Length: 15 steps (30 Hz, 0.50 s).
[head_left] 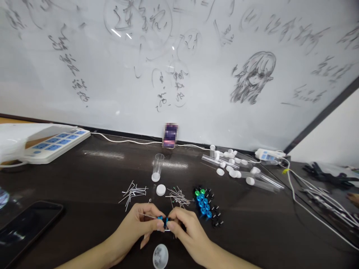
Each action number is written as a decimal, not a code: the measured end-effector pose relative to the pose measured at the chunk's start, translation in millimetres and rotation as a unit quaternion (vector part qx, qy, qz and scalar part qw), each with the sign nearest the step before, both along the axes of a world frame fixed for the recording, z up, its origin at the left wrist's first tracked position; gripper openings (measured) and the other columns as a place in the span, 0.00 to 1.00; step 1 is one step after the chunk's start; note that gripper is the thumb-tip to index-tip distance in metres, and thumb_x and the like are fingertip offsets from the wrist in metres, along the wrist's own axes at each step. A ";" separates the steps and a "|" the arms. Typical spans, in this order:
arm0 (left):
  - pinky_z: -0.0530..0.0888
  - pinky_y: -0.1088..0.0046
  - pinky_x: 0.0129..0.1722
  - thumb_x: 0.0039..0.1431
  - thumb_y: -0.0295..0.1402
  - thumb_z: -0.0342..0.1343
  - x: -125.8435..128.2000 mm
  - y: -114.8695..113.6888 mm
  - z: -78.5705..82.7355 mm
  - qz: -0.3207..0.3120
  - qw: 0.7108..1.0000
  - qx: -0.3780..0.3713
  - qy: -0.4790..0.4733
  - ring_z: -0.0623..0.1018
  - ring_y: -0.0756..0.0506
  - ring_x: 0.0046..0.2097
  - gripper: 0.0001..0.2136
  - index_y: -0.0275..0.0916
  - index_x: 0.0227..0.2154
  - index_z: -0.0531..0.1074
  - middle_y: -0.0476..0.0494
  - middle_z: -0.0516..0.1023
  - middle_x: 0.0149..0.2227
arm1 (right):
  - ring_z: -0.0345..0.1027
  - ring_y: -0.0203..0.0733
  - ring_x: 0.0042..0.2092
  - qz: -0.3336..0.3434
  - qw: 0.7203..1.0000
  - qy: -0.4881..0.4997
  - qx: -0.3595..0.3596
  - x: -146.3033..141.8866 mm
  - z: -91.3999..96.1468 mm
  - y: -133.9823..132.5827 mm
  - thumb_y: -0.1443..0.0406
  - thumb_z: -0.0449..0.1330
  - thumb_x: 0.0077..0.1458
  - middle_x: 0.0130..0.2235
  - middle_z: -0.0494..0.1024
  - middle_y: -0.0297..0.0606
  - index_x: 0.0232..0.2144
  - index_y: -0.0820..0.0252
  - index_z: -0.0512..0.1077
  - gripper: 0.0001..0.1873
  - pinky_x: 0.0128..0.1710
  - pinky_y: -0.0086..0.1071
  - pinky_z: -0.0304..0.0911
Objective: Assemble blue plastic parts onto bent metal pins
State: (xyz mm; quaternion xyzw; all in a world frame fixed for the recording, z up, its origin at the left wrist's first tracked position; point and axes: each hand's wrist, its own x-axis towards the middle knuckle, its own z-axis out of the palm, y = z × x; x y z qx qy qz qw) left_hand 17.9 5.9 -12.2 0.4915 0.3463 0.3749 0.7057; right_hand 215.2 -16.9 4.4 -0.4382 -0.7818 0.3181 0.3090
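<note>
My left hand (147, 221) is closed in a pinch on a small blue-and-black piece (160, 218), and a thin metal pin (147, 215) runs out from between its fingers. Pressed against it from the other side, my right hand (182, 223) pinches a blue-and-black part (167, 220). The fingertips hide much of both pieces, so I cannot tell whether they are joined. Just below the hands is a small white cup (160, 256) with dark bits inside. Bent metal rods (134, 192) lie beyond my left hand, straight pins (179, 196) beyond my right.
Blue and green discs (204, 204) with black screws (217, 216) lie to the right. A clear tube (158, 166) stands behind a white cap (160, 189). More tubes and caps (232, 168) are heaped farther back. A phone (30, 228) and power strip (58, 144) are left.
</note>
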 end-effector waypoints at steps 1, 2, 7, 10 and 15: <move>0.57 0.84 0.11 0.48 0.35 0.66 0.2 -0.1 0.5 0.000 1.000 -0.001 0.000 0.62 0.59 0.13 0.09 0.33 0.29 0.77 0.44 0.80 0.24 | 0.62 0.34 0.28 0.003 1.000 -0.003 0.002 0.2 0.7 0.1 0.59 0.52 0.65 0.25 0.66 0.29 0.29 0.59 0.68 0.15 0.30 0.27 0.54; 0.56 0.84 0.11 0.48 0.35 0.66 0.3 -0.1 0.9 0.001 1.000 0.000 0.000 0.62 0.59 0.13 0.09 0.33 0.29 0.77 0.44 0.80 0.24 | 0.62 0.34 0.29 0.006 1.000 -0.003 0.005 0.2 1.5 0.2 0.58 0.50 0.66 0.25 0.67 0.29 0.28 0.59 0.68 0.16 0.31 0.27 0.55; 0.57 0.83 0.11 0.50 0.36 0.65 0.3 0.1 0.8 0.009 1.000 0.009 -0.003 0.62 0.59 0.13 0.10 0.33 0.30 0.77 0.45 0.79 0.23 | 0.63 0.35 0.30 0.004 0.999 0.032 0.001 -0.5 4.2 -0.7 0.57 0.52 0.65 0.32 0.70 0.32 0.39 0.58 0.69 0.11 0.31 0.27 0.57; 0.58 0.83 0.12 0.50 0.36 0.65 -0.2 -0.6 -0.1 0.009 1.000 0.004 -0.002 0.62 0.58 0.13 0.10 0.33 0.30 0.77 0.45 0.79 0.24 | 0.63 0.34 0.29 -0.009 1.000 0.028 0.000 -1.1 3.8 -1.6 0.58 0.55 0.63 0.31 0.69 0.31 0.38 0.58 0.69 0.10 0.30 0.27 0.57; 0.57 0.83 0.12 0.49 0.36 0.66 -0.4 -1.3 -0.7 0.009 1.000 0.001 0.004 0.62 0.58 0.13 0.10 0.34 0.29 0.77 0.45 0.79 0.24 | 0.63 0.35 0.30 -0.001 1.000 0.006 0.005 -0.9 2.8 -1.5 0.59 0.51 0.66 0.28 0.68 0.30 0.34 0.59 0.70 0.13 0.32 0.28 0.57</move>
